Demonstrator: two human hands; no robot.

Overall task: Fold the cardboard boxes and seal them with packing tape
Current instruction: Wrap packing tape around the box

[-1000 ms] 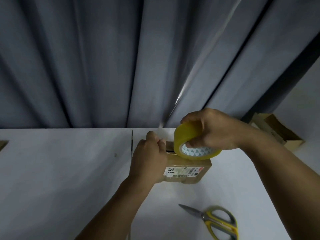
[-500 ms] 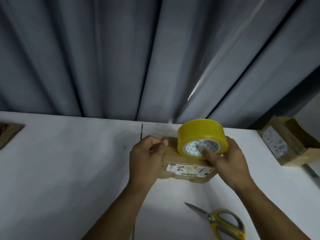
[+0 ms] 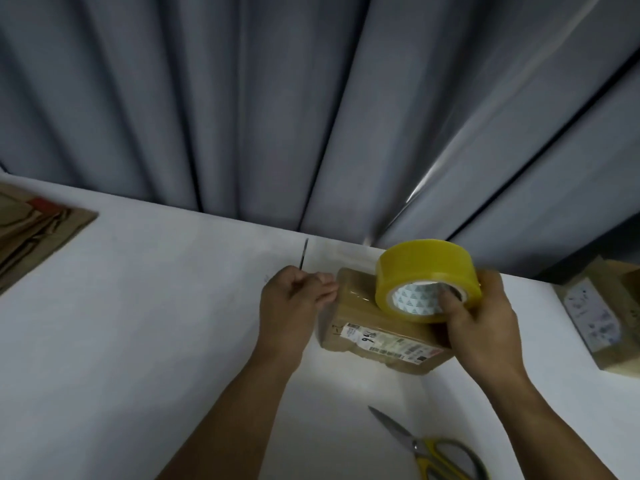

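Note:
A small brown cardboard box [image 3: 360, 308] with a white shipping label lies on the white table [image 3: 156, 323]. My right hand [image 3: 481, 323] grips a roll of yellow packing tape [image 3: 427, 271], thumb inside its core, holding the roll on edge over the box's right part. A glossy strip of tape lies across the box top, running left. My left hand [image 3: 294, 303] is at the box's left end, its curled fingertips touching that end where the tape ends.
Yellow-handled scissors [image 3: 436, 452] lie shut near the front right. A second box [image 3: 602, 320] with a label stands at the far right. Flattened cardboard [image 3: 31, 237] lies at the far left. A grey curtain hangs behind the table's back edge.
The view tilted down. My right hand turned from gripping the roll from above to holding it from the right, and carried it right along the box top. My left hand stayed at the left end.

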